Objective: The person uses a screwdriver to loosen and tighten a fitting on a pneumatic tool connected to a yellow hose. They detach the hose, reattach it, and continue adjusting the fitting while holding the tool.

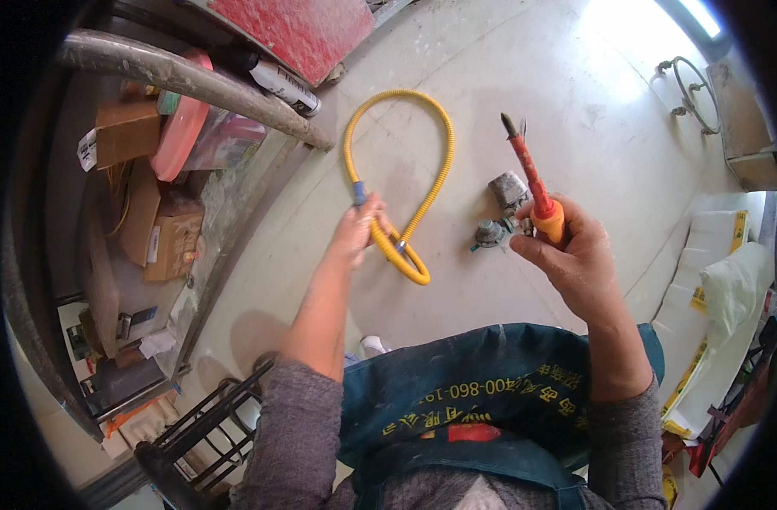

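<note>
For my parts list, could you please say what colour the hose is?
The hose is yellow, clearest in the head view.

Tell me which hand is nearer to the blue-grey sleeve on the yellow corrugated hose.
Left. The left hand grips the yellow corrugated hose just below the blue-grey sleeve in the picture; the right hand is well off to the right, holding a red-and-orange screwdriver.

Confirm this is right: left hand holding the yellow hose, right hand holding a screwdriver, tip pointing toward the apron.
No: the head view shows the screwdriver with its tip pointing away from the apron. The left hand does hold the yellow hose, the right hand the screwdriver.
</note>
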Demonstrator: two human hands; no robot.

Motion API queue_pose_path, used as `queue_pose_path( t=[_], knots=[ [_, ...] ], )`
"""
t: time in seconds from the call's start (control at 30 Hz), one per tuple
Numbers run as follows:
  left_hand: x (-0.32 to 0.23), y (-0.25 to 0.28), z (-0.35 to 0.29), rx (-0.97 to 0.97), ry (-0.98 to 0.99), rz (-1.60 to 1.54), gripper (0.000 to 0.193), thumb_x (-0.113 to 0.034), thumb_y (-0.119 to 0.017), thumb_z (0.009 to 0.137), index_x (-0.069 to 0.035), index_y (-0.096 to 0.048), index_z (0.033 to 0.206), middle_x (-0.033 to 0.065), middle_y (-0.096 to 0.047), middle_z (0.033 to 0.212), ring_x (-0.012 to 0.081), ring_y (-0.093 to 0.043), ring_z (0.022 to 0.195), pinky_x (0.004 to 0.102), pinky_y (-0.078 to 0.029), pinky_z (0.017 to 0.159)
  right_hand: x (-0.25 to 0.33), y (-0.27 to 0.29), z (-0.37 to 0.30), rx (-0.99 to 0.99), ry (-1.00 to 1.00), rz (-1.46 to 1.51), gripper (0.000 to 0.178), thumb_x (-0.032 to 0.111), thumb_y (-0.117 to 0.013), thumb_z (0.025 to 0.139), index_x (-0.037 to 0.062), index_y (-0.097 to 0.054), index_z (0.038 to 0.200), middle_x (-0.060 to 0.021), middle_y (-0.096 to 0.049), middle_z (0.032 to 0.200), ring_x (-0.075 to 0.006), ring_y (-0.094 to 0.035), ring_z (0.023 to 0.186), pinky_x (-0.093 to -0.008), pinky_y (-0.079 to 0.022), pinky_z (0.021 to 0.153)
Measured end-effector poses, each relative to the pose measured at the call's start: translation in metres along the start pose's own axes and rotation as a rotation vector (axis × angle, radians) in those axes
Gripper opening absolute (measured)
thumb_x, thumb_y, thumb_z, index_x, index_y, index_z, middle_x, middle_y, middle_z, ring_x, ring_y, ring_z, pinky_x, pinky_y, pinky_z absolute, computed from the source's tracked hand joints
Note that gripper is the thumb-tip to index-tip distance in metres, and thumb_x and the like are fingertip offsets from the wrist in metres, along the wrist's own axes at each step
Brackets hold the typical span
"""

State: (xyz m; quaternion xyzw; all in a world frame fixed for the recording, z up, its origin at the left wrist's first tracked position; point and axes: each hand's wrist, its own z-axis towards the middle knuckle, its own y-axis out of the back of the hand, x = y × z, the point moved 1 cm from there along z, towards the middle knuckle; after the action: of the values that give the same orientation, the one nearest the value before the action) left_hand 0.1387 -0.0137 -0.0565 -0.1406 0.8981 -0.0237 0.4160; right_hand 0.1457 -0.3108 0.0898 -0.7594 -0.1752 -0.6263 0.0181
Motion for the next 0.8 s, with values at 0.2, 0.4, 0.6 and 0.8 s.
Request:
queue_pose_path(
  t=[0.2, 0.4, 0.6, 0.8],
  knots=[
    [-0.006, -0.069, 0.046, 0.252, -0.027, 0.019, 0.043, -0.050, -0.051, 0.090, -0.008, -0.051, 0.099, 0.0042, -0.060, 0.078, 0.0137, -0.059, 0.075, 0.0268, -0.046, 0.070, 0.004, 0.002, -0.006, 0.001, -0.036, -0.107, 0.031, 0.012, -0.076, 0.075, 0.0021, -0.058, 0.099, -0.0039, -0.056, 0.085, -0.0118, -0.053, 0.074, -0.0255, -0.048, 0.069],
    [0.003, -0.041, 0.084, -0.020, 0.010, -0.292, 0.029, -0.041, -0.054, 0.091, -0.013, -0.055, 0.100, 0.0045, -0.063, 0.094, 0.0151, -0.060, 0.086, 0.0326, -0.047, 0.073, 0.003, 0.005, -0.012, -0.040, 0.022, -0.065, 0.031, 0.012, -0.075, 0.075, 0.0016, -0.058, 0.099, -0.0049, -0.055, 0.083, -0.0126, -0.052, 0.073, -0.0259, -0.047, 0.068],
    [0.091, 0.028, 0.094, -0.164, 0.206, 0.605, 0.017, -0.026, -0.059, 0.088, -0.016, -0.058, 0.101, -0.0021, -0.060, 0.085, 0.0122, -0.057, 0.079, 0.0283, -0.044, 0.068, 0.001, 0.002, -0.010, 0.002, -0.024, -0.077, 0.030, 0.012, -0.075, 0.075, 0.0022, -0.059, 0.098, -0.0057, -0.054, 0.082, -0.0140, -0.051, 0.072, -0.0272, -0.046, 0.065],
    [0.142, 0.028, 0.054, -0.257, 0.378, 0.535, 0.018, -0.023, -0.063, 0.084, -0.011, -0.064, 0.098, -0.0001, -0.063, 0.083, 0.0128, -0.059, 0.070, 0.0273, -0.049, 0.062, 0.003, 0.000, -0.008, 0.040, -0.067, -0.210, 0.025, 0.009, -0.073, 0.078, 0.0039, -0.060, 0.098, -0.0052, -0.055, 0.088, -0.0144, -0.054, 0.078, -0.0266, -0.047, 0.072]
  ],
)
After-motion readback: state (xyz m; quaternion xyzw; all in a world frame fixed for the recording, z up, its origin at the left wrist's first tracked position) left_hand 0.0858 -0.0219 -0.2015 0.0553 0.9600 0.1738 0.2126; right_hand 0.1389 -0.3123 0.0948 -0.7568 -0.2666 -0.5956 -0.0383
